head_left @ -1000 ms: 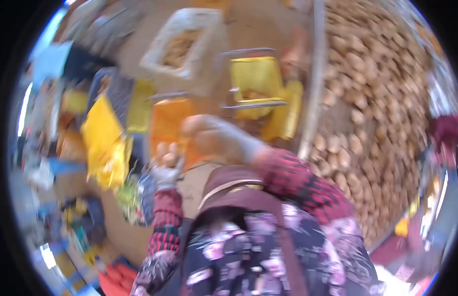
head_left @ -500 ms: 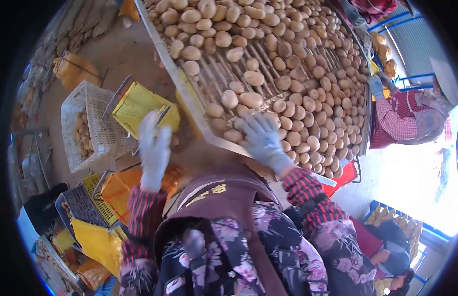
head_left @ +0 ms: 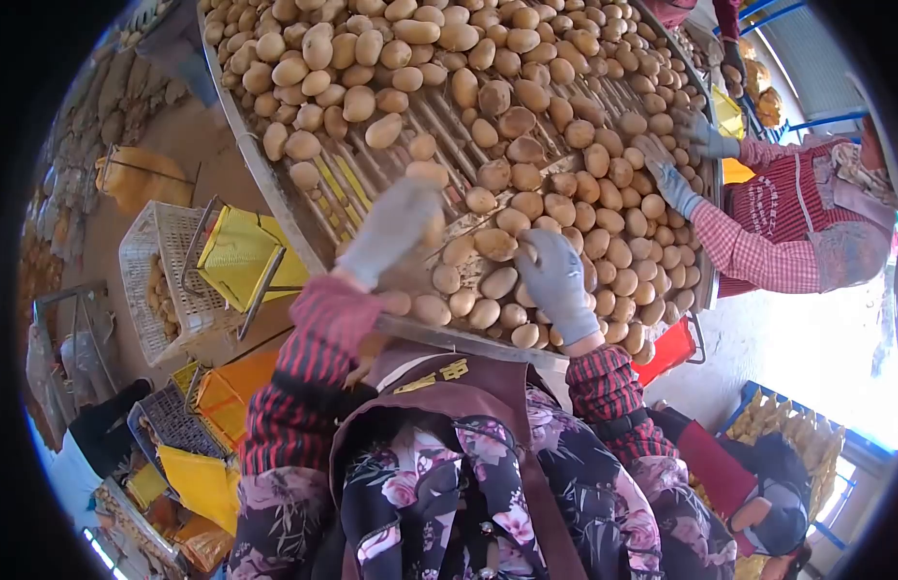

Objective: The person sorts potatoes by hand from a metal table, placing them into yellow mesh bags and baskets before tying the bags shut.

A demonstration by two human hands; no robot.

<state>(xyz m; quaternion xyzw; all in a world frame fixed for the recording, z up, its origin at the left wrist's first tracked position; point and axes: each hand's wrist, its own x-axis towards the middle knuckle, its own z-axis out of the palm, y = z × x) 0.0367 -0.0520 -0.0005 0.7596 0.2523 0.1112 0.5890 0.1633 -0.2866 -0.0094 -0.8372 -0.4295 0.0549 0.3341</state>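
Brown potatoes (head_left: 618, 224) cover much of a slatted sorting table (head_left: 333, 198) in front of me. My left hand (head_left: 396, 227), in a pale grey glove, is over the table's near left part. Motion smears its fingers, and a potato (head_left: 434, 230) shows right beside them. Low among the potatoes at the near edge is my right hand (head_left: 557, 282), gloved too, with its fingers curled in. A brown sliver of potato (head_left: 530, 253) shows between thumb and fingers. A larger potato (head_left: 495, 244) lies just left of that hand.
Left of the table stand a white crate (head_left: 173, 280) holding potatoes and a yellow bag (head_left: 246, 256) on a metal frame. Across the right edge, a co-worker's gloved hands (head_left: 673, 184) reach onto the potatoes. A red container (head_left: 666, 350) is beside the near right corner.
My left hand has moved right, from beside the table to over it. My right hand has shifted slightly right, its spread fingers now curled. The co-worker's hands have reached farther over the table.
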